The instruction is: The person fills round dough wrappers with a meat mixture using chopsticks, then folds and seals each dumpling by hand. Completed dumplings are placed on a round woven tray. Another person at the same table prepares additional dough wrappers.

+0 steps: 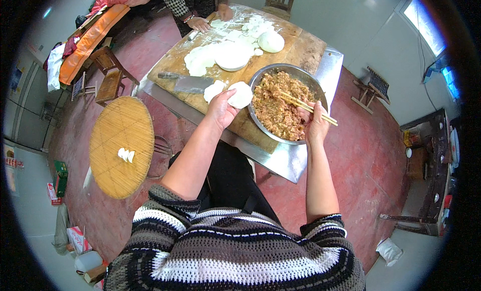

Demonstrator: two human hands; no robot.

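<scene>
My left hand (224, 108) holds a round dough wrapper (241, 95) by its edge, left of the steel bowl. Another wrapper (214, 91) lies just left of it, over the tip of a cleaver (193, 84). Wooden chopsticks (300, 103) are gripped in my right hand (316, 120) at the bowl's right side, their tips in the minced filling (276, 112). The metal bowl (256, 122) stands on the wooden board (236, 131). Farther back on the board are a floury bowl (233, 59), flat dough pieces (199, 59) and a dough ball (271, 41).
A co-worker's hands (198, 24) rest by a rolling pin (193, 35) at the board's far edge. To the left, a round woven tray (120, 129) bears several white dumplings (126, 155). A wooden chair (109, 76) stands behind it. A small folding stool (372, 88) is at the right.
</scene>
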